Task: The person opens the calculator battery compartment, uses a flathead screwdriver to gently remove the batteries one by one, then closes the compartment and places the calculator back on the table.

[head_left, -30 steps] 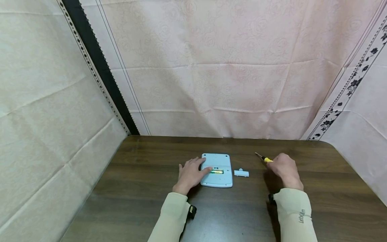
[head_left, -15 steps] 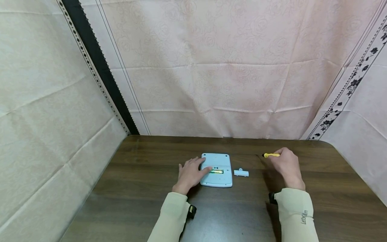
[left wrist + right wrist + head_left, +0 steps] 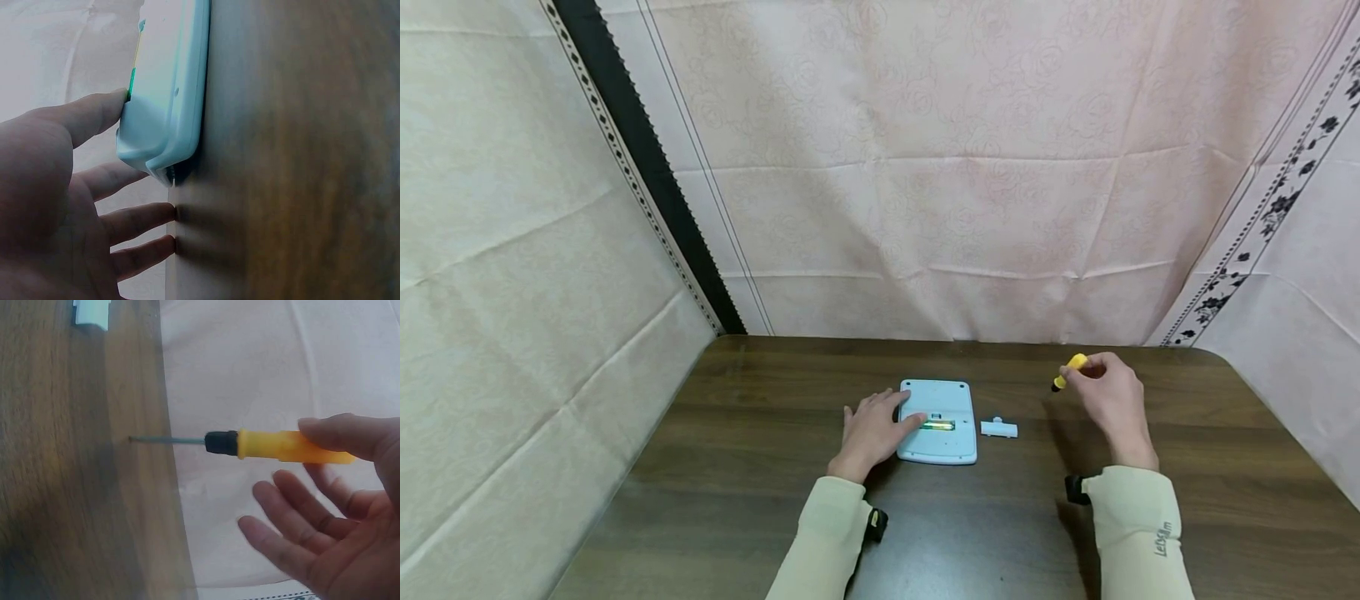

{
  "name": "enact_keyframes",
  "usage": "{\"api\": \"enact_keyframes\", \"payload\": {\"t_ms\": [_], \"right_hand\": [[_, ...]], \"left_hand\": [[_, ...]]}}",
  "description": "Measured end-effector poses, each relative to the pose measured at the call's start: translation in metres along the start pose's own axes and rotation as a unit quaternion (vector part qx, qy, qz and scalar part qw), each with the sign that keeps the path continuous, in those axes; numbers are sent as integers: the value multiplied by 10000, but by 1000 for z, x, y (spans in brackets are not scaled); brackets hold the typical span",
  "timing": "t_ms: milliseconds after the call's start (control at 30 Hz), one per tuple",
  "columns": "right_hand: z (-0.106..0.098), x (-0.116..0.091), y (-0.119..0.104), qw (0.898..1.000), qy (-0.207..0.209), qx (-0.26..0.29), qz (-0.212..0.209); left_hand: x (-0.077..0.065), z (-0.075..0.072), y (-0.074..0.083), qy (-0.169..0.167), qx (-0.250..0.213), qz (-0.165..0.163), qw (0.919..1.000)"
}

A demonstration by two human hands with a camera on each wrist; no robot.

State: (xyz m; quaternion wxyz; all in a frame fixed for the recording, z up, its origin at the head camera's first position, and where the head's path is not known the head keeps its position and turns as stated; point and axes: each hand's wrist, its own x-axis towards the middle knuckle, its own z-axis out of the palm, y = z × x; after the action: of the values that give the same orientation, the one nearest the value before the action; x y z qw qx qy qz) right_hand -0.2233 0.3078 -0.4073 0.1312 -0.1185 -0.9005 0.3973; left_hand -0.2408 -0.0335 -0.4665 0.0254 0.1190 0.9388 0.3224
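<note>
The person's left hand (image 3: 872, 433) lies against a pale blue device (image 3: 942, 450), its fingers spread wide, the thumb resting over the device's face and the forefinger at its edge. Two other fingertips of that hand reach down to the worktop (image 3: 775, 517), close to the device's corner. Just past the tip of the thumb, a green-and-gold battery (image 3: 942, 426) sits in an open slot in the device. Farther to the right of those fingers, apart from them, a small pale blue piece (image 3: 998, 430) lies on the worktop just beside the device.

On the other side of that piece, the right hand (image 3: 1111, 404) is up over the worktop, pinching a screwdriver (image 3: 259, 444) by its yellow handle between thumb and forefinger, the other fingers loosely bent and apart from the handle. A thin shaft points down and away from the pinching fingers, beyond a black collar; I can't tell whether its tip touches the wood. Well beyond both sets of fingers hangs a pinkish patterned cloth (image 3: 962, 183).
</note>
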Motion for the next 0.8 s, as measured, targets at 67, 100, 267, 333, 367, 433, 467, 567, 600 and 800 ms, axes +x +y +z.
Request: {"api": "enact_keyframes", "payload": {"t_ms": [67,100,267,333,367,433,467,567,600,800], "right_hand": [[2,0,-1,9999,57,108,0],[2,0,-2,9998,72,160,-11],[6,0,-2,9990,126,367,-217],[7,1,-2,9985,135,423,-327],[8,1,-1,9982,147,446,-372],[9,1,-1,9976,164,530,-420],[9,0,-1,9974,174,562,-425],[10,0,-1,9967,222,659,-430],[10,0,-1,9964,239,690,-435],[10,-1,-3,9952,296,749,-550]], "left_hand": [[0,0,0,3,2,3,10000],[0,0,0,-2,11,4,10000],[1,1,-1,3,47,20,10000],[1,1,-1,9,56,17,10000],[1,1,-1,13,52,11,10000],[1,1,-1,20,53,-1,10000],[1,1,-1,19,50,-9,10000],[0,1,0,7,52,-34,10000],[0,1,0,5,54,-33,10000],[0,1,-1,8,34,-3,10000]]}}
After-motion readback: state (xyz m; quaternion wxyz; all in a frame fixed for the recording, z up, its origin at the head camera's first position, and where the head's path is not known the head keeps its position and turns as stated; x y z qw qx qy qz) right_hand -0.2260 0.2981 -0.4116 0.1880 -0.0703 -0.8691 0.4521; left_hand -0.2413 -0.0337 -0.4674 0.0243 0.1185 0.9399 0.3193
